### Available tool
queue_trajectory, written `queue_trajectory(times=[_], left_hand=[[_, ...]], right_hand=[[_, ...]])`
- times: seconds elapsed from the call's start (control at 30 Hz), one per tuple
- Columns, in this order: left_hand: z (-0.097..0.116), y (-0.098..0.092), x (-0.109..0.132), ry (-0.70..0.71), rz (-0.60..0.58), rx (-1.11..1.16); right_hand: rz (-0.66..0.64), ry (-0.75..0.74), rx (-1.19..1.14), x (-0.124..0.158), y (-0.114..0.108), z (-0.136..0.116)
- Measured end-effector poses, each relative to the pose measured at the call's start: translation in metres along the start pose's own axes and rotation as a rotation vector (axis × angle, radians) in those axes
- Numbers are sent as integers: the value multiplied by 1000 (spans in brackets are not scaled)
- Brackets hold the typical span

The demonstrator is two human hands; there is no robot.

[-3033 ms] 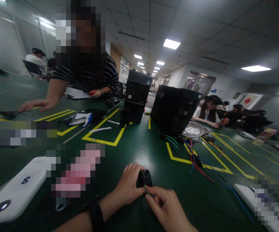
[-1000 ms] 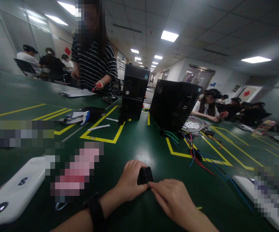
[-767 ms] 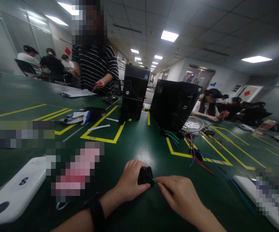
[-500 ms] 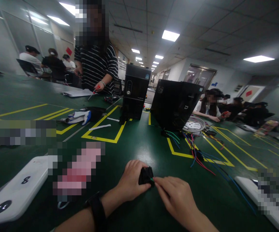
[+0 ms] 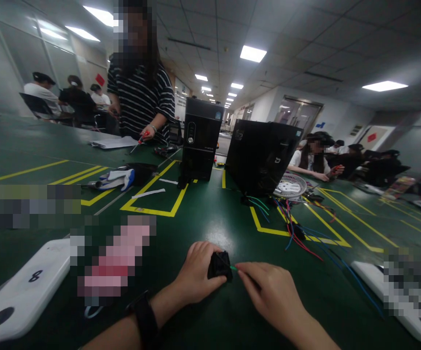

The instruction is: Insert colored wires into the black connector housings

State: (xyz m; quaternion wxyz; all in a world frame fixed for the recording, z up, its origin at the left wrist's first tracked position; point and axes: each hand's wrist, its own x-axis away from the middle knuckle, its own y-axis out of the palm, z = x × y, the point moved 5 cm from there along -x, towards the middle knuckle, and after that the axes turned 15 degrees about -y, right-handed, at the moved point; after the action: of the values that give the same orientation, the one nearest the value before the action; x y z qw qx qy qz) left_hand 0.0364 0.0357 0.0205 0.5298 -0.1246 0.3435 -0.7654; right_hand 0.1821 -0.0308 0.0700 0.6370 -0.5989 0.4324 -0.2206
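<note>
Low in the middle of the view, my left hand [image 5: 195, 274] is closed round a small black plastic block [image 5: 220, 265] and holds it just above the green table [image 5: 213, 214]. My right hand [image 5: 274, 296] pinches the end of a thin green wire [image 5: 234, 268] right at the block's right side. A dark watch band sits on my left wrist. How the wire meets the block is hidden by my fingers.
Two black computer cases [image 5: 199, 141] [image 5: 263, 155] stand behind, with loose coloured wires [image 5: 294, 233] and a white fan grille [image 5: 290, 185]. White devices [image 5: 21, 296] lie at left and right. A person in a striped shirt [image 5: 141, 97] stands across; others sit at right.
My hands have stayed on the block while my right fingers shifted slightly along the green wire. The person in stripes straightened up from leaning over the table.
</note>
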Motion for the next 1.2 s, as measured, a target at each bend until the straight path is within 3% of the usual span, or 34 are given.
queue_trajectory(times=[0.13, 0.3, 0.43, 0.57, 0.73, 0.83, 0.97, 1.07, 1.2], left_hand=[[-2, 2, -1, 11, 13, -5], [-3, 3, -1, 20, 20, 0], [-1, 1, 0, 10, 11, 8], [-1, 0, 0, -1, 3, 11], [-1, 0, 0, 11, 8, 6], [-1, 1, 0, 13, 7, 3], [0, 1, 0, 9, 15, 11], [-1, 1, -1, 7, 8, 14], [-1, 0, -1, 13, 5, 15]], right_hand=[[99, -107, 13, 0, 8, -10], [-99, -296, 61, -2, 14, -19], [-165, -202, 71, -1, 6, -7], [10, -109, 93, 1, 0, 1], [205, -209, 148, 2, 3, -10], [175, -296, 143, 2, 7, -18], [35, -336, 106, 0, 11, -20], [-47, -278, 79, 0, 9, -14], [34, -135, 69, 2, 2, -4]])
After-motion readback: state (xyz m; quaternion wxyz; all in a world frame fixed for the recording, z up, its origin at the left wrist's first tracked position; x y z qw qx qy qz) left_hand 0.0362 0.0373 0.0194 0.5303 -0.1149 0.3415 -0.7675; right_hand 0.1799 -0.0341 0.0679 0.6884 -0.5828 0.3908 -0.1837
